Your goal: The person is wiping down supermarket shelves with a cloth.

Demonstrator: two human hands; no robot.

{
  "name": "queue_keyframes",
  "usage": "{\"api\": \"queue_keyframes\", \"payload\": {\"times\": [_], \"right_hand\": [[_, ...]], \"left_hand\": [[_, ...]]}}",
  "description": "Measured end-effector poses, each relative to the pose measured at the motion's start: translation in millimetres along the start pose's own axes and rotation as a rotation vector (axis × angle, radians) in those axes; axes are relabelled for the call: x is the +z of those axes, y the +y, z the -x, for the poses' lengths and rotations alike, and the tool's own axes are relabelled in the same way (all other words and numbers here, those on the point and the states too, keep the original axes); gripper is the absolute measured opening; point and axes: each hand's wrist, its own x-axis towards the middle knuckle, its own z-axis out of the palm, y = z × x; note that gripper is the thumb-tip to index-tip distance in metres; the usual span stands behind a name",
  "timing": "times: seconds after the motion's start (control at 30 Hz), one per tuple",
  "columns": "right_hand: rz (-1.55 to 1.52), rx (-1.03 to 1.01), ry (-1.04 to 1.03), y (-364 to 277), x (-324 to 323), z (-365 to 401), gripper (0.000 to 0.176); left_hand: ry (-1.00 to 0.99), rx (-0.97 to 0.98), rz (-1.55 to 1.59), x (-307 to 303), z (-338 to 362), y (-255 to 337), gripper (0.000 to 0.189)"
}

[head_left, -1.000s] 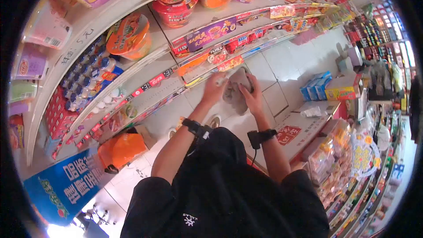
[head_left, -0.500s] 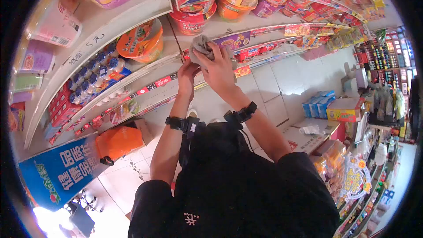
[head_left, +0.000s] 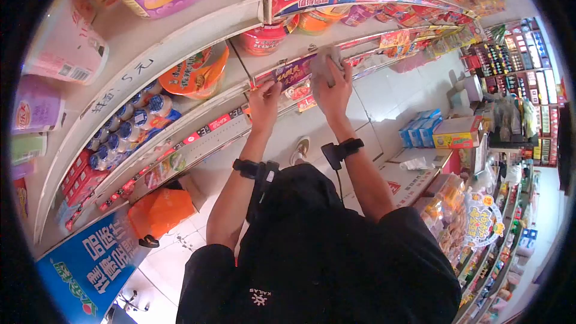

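Note:
My right hand (head_left: 333, 95) is closed around a crumpled grey cloth (head_left: 326, 63), which lies against the front edge of a shelf. Under and beside the cloth runs a shelf label strip (head_left: 293, 72) with a purple printed section. My left hand (head_left: 264, 105) has its fingers pinched together at the left end of this strip. Its fingertips partly cover the strip there. Just above the hands, a red instant noodle tub (head_left: 264, 41) and an orange one (head_left: 320, 20) stand on the shelf. Another orange noodle tub (head_left: 198, 73) stands to the left.
Small blue-capped bottles (head_left: 139, 117) in wrapped packs sit on the left shelf. Below them are an orange bag (head_left: 161, 211) and a blue printed box (head_left: 90, 264). Behind on the right, blue cartons (head_left: 421, 129) rest on a white counter. My foot (head_left: 300, 150) shows on the tiled floor.
My right hand has slid the cloth to the right along the shelf edge, uncovering the purple label. My left hand has shifted slightly right and down, and the hands are now farther apart.

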Motion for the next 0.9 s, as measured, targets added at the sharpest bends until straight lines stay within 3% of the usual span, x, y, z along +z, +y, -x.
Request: {"api": "queue_keyframes", "payload": {"times": [0.1, 0.17, 0.27, 0.33, 0.47, 0.53, 0.67, 0.9], "right_hand": [[-0.057, 0.054, 0.046, -3, -1, 0, 0.052], [-0.074, -0.177, -0.109, -21, 2, 12, 0.060], [-0.028, -0.236, -0.151, -33, 9, 17, 0.060], [-0.049, -0.174, -0.127, -24, 9, 9, 0.058], [0.040, -0.144, -0.023, 15, 2, -13, 0.051], [0.030, -0.035, 0.139, 36, 1, -23, 0.049], [0.027, 0.051, 0.225, 80, 5, -30, 0.051], [-0.115, 0.243, 0.283, 51, 10, -3, 0.052]], "left_hand": [[-0.027, 0.024, -0.051, -4, -5, 4, 0.031], [-0.048, 0.065, -0.105, -7, -6, 0, 0.030], [-0.073, 0.039, -0.027, -8, -17, -21, 0.028], [-0.014, 0.113, -0.178, -8, -12, -14, 0.025], [-0.020, 0.057, -0.176, -4, -2, 10, 0.026], [0.007, -0.067, -0.079, -2, 1, 11, 0.027], [0.052, -0.042, 0.185, 5, 1, -2, 0.028], [0.020, -0.081, 0.086, -1, 1, 12, 0.026]]}}
